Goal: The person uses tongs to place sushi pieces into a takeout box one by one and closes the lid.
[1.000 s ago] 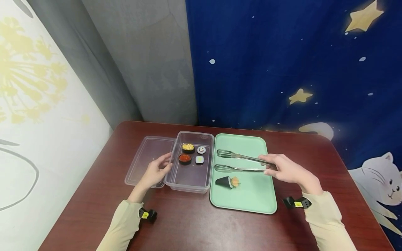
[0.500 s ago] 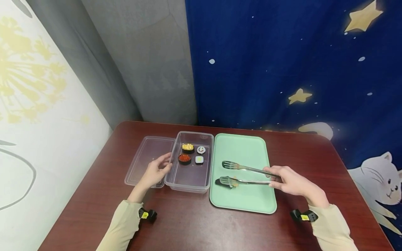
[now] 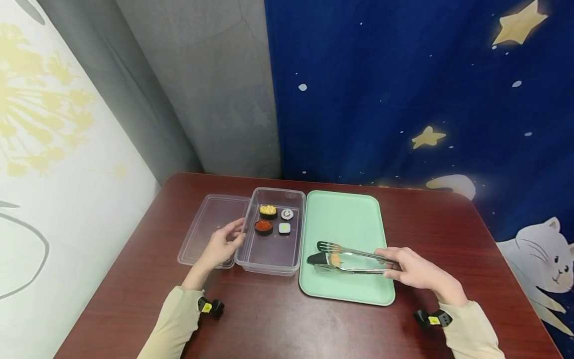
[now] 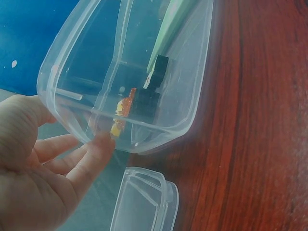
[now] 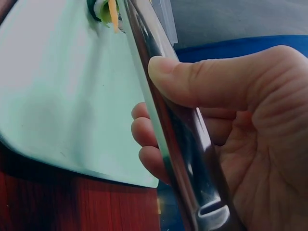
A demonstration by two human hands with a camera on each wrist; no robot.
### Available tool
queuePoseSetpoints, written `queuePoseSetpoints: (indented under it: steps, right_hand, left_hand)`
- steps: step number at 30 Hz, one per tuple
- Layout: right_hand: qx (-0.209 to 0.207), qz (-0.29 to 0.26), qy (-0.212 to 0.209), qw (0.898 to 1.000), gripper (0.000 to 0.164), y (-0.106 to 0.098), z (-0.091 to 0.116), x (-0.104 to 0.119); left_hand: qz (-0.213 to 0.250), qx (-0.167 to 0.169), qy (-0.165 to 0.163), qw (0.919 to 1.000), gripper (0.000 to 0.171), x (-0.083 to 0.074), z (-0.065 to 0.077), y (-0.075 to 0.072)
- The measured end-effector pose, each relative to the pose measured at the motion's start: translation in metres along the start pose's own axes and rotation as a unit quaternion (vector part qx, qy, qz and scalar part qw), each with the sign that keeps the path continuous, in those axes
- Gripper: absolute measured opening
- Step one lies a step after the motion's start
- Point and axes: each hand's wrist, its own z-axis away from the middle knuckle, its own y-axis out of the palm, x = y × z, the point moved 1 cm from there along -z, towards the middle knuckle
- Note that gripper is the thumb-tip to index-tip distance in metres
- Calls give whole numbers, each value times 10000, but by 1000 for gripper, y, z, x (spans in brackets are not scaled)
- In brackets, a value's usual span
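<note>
My right hand (image 3: 417,269) grips metal tongs (image 3: 360,253), its thumb pressed along one arm in the right wrist view. The slotted tips of the tongs stand apart on either side of a toy hand roll (image 3: 318,258), a black cone with tan filling, lying on the green tray (image 3: 347,209). At the left, my left hand (image 3: 220,247) touches the outer side of the clear plastic box (image 3: 271,259) with loosely extended fingers. Inside sit toy sushi pieces: one with yellow topping (image 3: 268,212), one with red topping (image 3: 263,227), and two small rolls (image 3: 284,228).
A clear lid (image 3: 211,224) lies left of the box, partly behind my left hand. Box and tray stand side by side on the dark red table (image 3: 278,319). A grey and blue curtain (image 3: 358,99) hangs behind the table's far edge.
My right hand has brought the tongs toward me, from beyond the hand roll to around it, and the tips stand slightly closer together than half a second ago. The left hand stays put.
</note>
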Motion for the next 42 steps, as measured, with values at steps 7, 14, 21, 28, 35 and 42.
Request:
queuePoseSetpoints:
  steps: [7,14,21,28,35,42]
  right_hand:
    - [112,-20,208,9997,47,2,2,-4]
    - [101,-106,12,9999,44,5,2,-6]
    - [-52,-7,-241,9997,40,5,3,-8]
    - [-237,-149,-328,9991,36,1,2,-8]
    - [-445,8,-361,9984,36,-9,0,-7]
    - [-721,317,-413,9960,40,-21,-1,-5]
  left_hand:
    - [-28,57,-77,10000,44,-15,2,0]
    - [-153,109,-95,9998,43,-41,4,-4]
    - [-177,88,-62,9998,43,-23,2,-1]
    - [-206,46,49,9998,44,0,-1,-1]
    - [-238,71,49,9997,45,0,-1,-1]
    - [-226,68,12,9997,45,0,-1,0]
